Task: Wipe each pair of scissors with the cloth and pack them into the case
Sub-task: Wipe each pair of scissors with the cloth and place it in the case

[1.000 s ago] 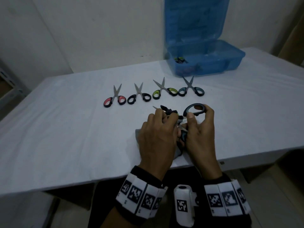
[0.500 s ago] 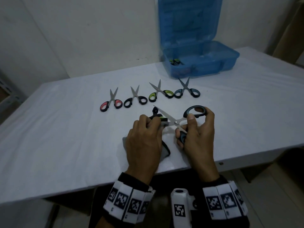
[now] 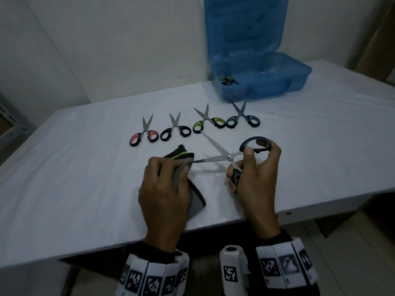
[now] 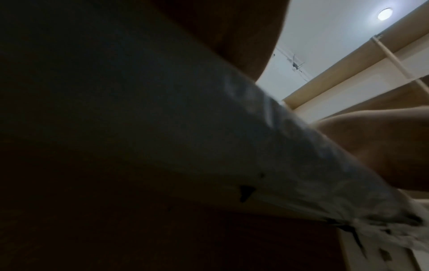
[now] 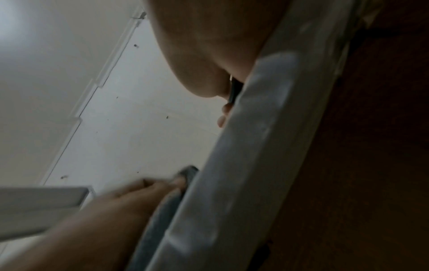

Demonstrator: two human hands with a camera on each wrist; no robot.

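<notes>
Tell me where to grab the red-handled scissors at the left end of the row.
Take the red-handled scissors by the finger loops, coming from the near table edge. They lie flat with the loops toward you and the slightly open blades pointing away toward the wall, so this likely keeps fingers off the points.

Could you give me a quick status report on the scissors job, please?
Right hand holds open scissors by the handles. Left hand pinches cloth at one blade tip. Four pairs wait on table; nothing blocks the case.

walls (image 3: 106, 50): plain white | desk (image 3: 64, 178): white top, against wall | floor (image 3: 352, 253): light tiles | ceiling lamp (image 4: 385, 13): round, lit | curtain (image 3: 380, 33): beige, far right | room: dim
</notes>
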